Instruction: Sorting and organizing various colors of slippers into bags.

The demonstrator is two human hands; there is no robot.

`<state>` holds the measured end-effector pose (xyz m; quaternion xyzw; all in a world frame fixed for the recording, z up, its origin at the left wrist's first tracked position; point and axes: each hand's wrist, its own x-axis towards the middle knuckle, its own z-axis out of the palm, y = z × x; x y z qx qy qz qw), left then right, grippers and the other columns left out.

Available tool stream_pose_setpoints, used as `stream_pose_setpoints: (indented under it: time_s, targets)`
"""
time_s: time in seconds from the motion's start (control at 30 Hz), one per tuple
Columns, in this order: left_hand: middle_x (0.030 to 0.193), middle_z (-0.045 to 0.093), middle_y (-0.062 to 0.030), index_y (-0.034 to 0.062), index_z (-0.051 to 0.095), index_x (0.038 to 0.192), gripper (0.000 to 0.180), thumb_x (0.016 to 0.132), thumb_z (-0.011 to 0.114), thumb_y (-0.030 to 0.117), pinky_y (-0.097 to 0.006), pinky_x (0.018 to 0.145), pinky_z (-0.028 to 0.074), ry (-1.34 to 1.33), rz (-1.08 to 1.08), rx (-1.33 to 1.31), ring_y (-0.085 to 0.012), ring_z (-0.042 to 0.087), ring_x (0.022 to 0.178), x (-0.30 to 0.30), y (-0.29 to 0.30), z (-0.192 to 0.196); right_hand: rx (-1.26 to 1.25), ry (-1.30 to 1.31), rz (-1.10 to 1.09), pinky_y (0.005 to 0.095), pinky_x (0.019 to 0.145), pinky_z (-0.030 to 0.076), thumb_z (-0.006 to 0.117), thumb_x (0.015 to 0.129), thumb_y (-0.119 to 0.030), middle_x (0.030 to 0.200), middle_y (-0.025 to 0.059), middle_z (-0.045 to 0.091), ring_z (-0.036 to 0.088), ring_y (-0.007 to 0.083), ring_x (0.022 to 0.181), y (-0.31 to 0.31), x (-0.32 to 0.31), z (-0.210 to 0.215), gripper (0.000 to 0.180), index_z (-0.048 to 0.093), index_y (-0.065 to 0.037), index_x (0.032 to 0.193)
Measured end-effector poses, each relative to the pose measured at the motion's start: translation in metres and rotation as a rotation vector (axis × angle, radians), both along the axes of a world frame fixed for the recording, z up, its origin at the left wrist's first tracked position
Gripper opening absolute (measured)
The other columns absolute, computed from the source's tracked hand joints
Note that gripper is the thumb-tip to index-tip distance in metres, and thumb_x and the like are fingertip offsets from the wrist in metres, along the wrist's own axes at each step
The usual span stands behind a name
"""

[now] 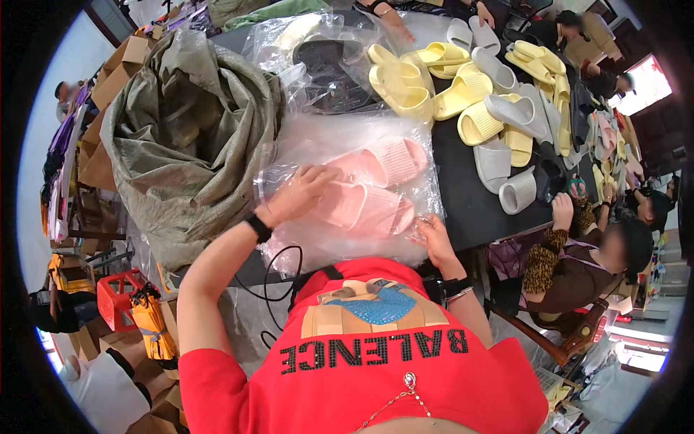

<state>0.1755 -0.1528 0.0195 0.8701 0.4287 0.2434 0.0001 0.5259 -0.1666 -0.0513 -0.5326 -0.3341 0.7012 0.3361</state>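
Observation:
A pair of pink slippers (pixel 370 167) lies side by side at the table's near edge, toes to the right, with a clear plastic bag (pixel 423 170) around or over them. My left hand (pixel 307 194) is at their heel end, its fingers curled onto the upper slipper; whether it is inside the bag's mouth I cannot tell. At the toe end, my right hand (pixel 434 240) pinches the near right corner of the bag. More clear bags lie flat beneath the pair.
To the left stands a large grey-green woven sack (pixel 191 137), its mouth rolled open. Bagged black slippers (pixel 334 76) and yellow slippers (pixel 401 83) lie beyond. Loose yellow and grey slippers (pixel 517 116) are heaped at right. A co-worker (pixel 578 260) sits at the right; another person's hand (pixel 396 25) is across the table.

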Motion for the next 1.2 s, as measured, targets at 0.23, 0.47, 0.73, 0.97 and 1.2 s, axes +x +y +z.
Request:
stream_pose_setpoints:
  time_s: [0.23,0.47,0.73,0.97,1.2]
  targets:
    - [0.103,0.059,-0.0100,0.0149,0.044,0.124,0.041,0.087,0.050,0.032,-0.039,0.068,0.047,0.200,0.013,-0.734,-0.0320,0.058,0.087,0.033,0.018,-0.001,-0.071,0.015,-0.081,0.0331,0.069,0.052,0.050,0.089,-0.015,0.105,0.0033,0.054,0.055,0.0146,0.090,0.000,0.003,0.011,0.028,0.046,-0.008,0.115]
    - [0.104,0.055,-0.0252,-0.0002,0.041,0.123,0.057,0.088,0.045,0.044,-0.040,0.083,0.041,-0.441,-0.126,-1.107,-0.0374,0.054,0.097,0.032,-0.002,-0.086,-0.084,-0.049,-0.015,0.0285,0.067,0.051,0.050,0.089,-0.020,0.096,0.0022,0.061,0.058,0.0134,0.087,-0.007,0.017,0.015,0.028,0.052,-0.009,0.114]
    - [0.094,0.059,-0.0152,0.0086,0.053,0.114,0.039,0.084,0.050,0.034,-0.039,0.072,0.047,0.114,-0.132,-0.529,-0.0305,0.059,0.084,0.062,0.001,-0.046,-0.075,-0.133,0.141,0.0294,0.067,0.050,0.057,0.081,-0.009,0.098,0.0073,0.060,0.059,0.0134,0.082,0.001,0.028,0.030,0.061,0.029,-0.011,0.135]
    - [0.094,0.056,-0.0157,0.0025,0.054,0.103,0.032,0.078,0.058,0.022,-0.039,0.076,0.045,-0.229,-0.226,-0.494,-0.0311,0.055,0.085,0.088,0.036,-0.019,0.174,-0.037,0.156,0.0273,0.070,0.046,0.055,0.074,0.000,0.105,0.0072,0.058,0.058,0.0153,0.088,0.003,0.007,0.028,0.064,0.033,-0.009,0.133]
    - [0.097,0.054,-0.0184,0.0015,0.055,0.098,0.043,0.060,0.066,0.015,-0.045,0.090,0.035,-0.046,-0.039,-0.476,-0.0372,0.048,0.098,0.081,0.035,-0.034,0.263,-0.309,0.131,0.0266,0.055,0.046,0.056,0.078,-0.009,0.081,0.0055,0.060,0.054,0.0111,0.064,-0.006,0.020,0.037,0.048,0.045,-0.009,0.125]
